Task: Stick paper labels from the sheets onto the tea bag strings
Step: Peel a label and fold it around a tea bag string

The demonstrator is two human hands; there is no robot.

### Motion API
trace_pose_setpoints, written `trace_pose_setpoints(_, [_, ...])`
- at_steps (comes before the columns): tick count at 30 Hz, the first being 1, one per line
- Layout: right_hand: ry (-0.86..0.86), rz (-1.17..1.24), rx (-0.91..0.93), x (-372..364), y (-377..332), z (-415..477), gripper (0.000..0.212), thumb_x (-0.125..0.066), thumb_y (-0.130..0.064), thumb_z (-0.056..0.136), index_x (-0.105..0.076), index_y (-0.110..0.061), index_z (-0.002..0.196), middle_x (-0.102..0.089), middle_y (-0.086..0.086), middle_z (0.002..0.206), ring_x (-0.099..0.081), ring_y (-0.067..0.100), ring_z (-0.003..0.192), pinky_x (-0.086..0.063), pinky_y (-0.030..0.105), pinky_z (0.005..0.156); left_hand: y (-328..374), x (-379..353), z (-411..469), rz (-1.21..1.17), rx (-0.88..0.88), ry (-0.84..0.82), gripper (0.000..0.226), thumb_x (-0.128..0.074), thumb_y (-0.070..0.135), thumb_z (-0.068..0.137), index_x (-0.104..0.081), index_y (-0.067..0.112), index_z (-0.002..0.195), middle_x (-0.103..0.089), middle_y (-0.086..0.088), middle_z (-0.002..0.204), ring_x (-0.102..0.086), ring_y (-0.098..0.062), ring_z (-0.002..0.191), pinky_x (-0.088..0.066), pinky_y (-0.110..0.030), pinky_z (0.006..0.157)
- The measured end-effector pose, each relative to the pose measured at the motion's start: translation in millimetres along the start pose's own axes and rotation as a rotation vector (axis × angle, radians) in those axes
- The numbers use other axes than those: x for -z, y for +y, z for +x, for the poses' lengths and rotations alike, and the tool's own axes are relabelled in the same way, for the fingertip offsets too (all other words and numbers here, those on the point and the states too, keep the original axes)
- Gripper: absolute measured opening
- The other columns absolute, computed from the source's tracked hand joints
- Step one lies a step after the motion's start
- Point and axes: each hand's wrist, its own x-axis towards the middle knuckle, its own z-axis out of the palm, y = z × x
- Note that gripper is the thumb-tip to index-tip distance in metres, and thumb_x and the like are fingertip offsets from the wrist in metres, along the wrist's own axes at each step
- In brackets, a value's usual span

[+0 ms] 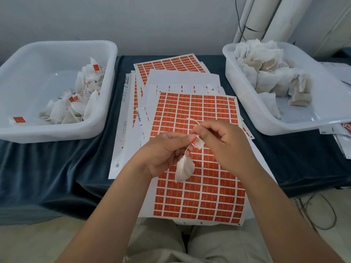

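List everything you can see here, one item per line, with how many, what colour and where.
left tub: one, translucent white, table's left
labelled tea bags: a heap, white with orange tags, in left tub
right tub: one, translucent white, table's right
plain tea bags: a heap, off-white, in right tub
label sheets: several overlapping, orange on white, centre
cloth: one, dark blue, covering the table
pipes: several, white, back right wall
held tea bag: one, white, dangling under the hands
label: one, orange, between fingertips
left hand: pinches label
right hand: pinches string
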Motion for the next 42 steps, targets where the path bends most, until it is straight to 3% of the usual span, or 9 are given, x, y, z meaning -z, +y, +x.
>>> trace_pose_setpoints(3, [-0.014,0.051,-0.049,0.4,0.5,-0.3,0.017,-0.055,-0.048,0.103,-0.069,-0.049,0.094,-0.07,-0.026,0.093,-0.066,0.0,0.093,-0.051,0.008,0.07,0.0,-1.5,-1.2,0.056,-0.029,0.043,0.041,-0.084,0.053,0.069,-0.085,0.017,0.089,-0.071,-0.002,0.077,-0.057,-0.015,0.071,-0.049,-0.03,0.075])
trace_pose_setpoints(7, [-0.023,0.112,-0.128,0.9,0.9,0.5,0.02,-0.056,-0.049,0.103,-0.074,-0.046,0.095,-0.073,-0.024,0.091,-0.068,0.001,0.091,-0.058,0.023,0.074,2.1,-7.6,-5.1,0.151,-0.079,0.171,0.045,-0.082,0.06,0.063,-0.087,0.023,0.089,-0.076,-0.002,0.08,-0.057,-0.012,0.07,-0.05,-0.024,0.067])
trace_pose_setpoints(11, [-0.039,0.219,-0.213,-1.4,2.1,-0.3,0.023,-0.055,-0.05,0.103,-0.076,-0.046,0.096,-0.075,-0.023,0.091,-0.07,-0.003,0.092,-0.057,0.015,0.07,1.9,-13.5,-8.2,0.253,-0.133,0.287,0.024,-0.076,0.055,0.078,-0.086,0.033,0.084,-0.077,0.005,0.079,-0.06,-0.004,0.063,-0.049,-0.023,0.067])
trace_pose_setpoints(14, [-0.095,0.377,-0.373,-4.7,1.9,1.7,0.04,-0.043,-0.074,0.096,-0.073,-0.05,0.107,-0.077,-0.017,0.094,-0.075,0.002,0.09,-0.061,0.023,0.08,-1.4,-15.4,-8.3,0.286,-0.189,0.366,0.015,-0.075,0.043,0.093,-0.084,0.037,0.082,-0.077,0.007,0.078,-0.065,0.001,0.064,-0.05,-0.021,0.068])
trace_pose_setpoints(17, [-0.115,0.355,-0.412,-9.3,4.7,-2.5,0.05,-0.034,-0.087,0.079,-0.068,-0.056,0.094,-0.076,-0.023,0.088,-0.074,-0.001,0.085,-0.061,0.023,0.076,-5.5,-17.8,-9.2,0.294,-0.245,0.408,0.018,-0.073,0.04,0.097,-0.084,0.037,0.083,-0.077,0.007,0.079,-0.067,0.0,0.069,-0.053,-0.022,0.071])
trace_pose_setpoints(23, [-0.008,0.195,-0.238,-19.6,14.9,-16.0,0.017,-0.058,-0.047,0.102,-0.07,-0.041,0.092,-0.073,-0.023,0.088,-0.071,-0.003,0.088,-0.055,0.009,0.066,-15.6,-27.3,-8.4,0.332,-0.352,0.525,0.012,-0.067,0.039,0.102,-0.078,0.037,0.097,-0.076,0.019,0.089,-0.071,0.002,0.085,-0.053,-0.011,0.065])
trace_pose_setpoints(30, [-0.021,0.131,-0.223,-24.8,13.6,-17.6,0.017,-0.05,-0.051,0.103,-0.063,-0.041,0.1,-0.071,-0.023,0.092,-0.07,-0.003,0.09,-0.055,0.013,0.073,-18.9,-34.9,-7.2,0.412,-0.406,0.583,0.014,-0.064,0.038,0.103,-0.074,0.039,0.094,-0.074,0.023,0.087,-0.07,0.003,0.088,-0.053,-0.006,0.067])
trace_pose_setpoints(36, [-0.011,0.14,-0.192,-24.0,11.5,-18.2,0.017,-0.053,-0.038,0.106,-0.063,-0.035,0.093,-0.069,-0.018,0.088,-0.069,0.003,0.087,-0.054,0.014,0.07,-20.1,-39.3,-7.8,0.389,-0.416,0.587,0.024,-0.057,0.038,0.107,-0.072,0.041,0.088,-0.073,0.024,0.083,-0.068,0.006,0.085,-0.048,-0.003,0.063])
trace_pose_setpoints(42, [-0.018,0.176,-0.208,-23.8,12.0,-18.6,0.023,-0.046,-0.037,0.109,-0.062,-0.037,0.093,-0.069,-0.019,0.088,-0.068,0.002,0.087,-0.053,0.015,0.067,-14.3,-32.7,-11.2,0.346,-0.426,0.503,0.017,-0.064,0.038,0.104,-0.078,0.039,0.094,-0.076,0.019,0.086,-0.071,0.003,0.086,-0.05,-0.005,0.063])
